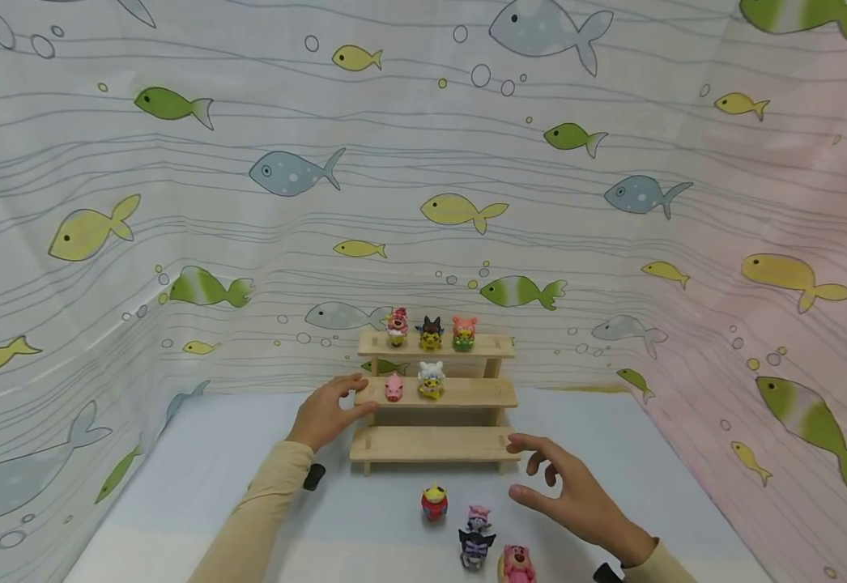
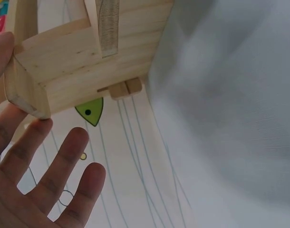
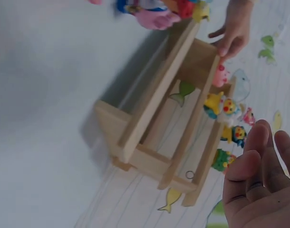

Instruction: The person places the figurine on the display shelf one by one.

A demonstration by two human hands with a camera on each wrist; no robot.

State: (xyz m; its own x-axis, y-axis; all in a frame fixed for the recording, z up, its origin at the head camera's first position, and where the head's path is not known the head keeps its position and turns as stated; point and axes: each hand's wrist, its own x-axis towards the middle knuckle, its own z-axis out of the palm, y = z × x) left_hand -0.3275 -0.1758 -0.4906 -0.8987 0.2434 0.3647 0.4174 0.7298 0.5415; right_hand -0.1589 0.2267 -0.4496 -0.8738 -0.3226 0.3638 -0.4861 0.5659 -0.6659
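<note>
A three-step wooden display stand (image 1: 434, 445) stands at the back of the table. My left hand (image 1: 325, 414) grips the left end of its middle step, thumb on one side and index finger on the other; the remaining fingers (image 2: 71, 152) are spread. On that step are a pink pig figurine (image 1: 393, 388) and a white-hooded yellow figurine (image 1: 431, 380). My right hand (image 1: 576, 495) holds nothing, thumb and fingers apart, near the bottom step's right end. The nearest loose figurine is a small pink-and-purple one (image 1: 478, 518).
Along the top step stand a red-hatted pink figurine (image 1: 397, 327), a black-eared yellow one (image 1: 431, 333) and a pink-and-green one (image 1: 463, 333). In front of the stand are a red figurine (image 1: 434, 504), a black-and-purple one (image 1: 474, 551) and a pink bear (image 1: 517, 565). A fish-print curtain (image 1: 409, 162) surrounds the table.
</note>
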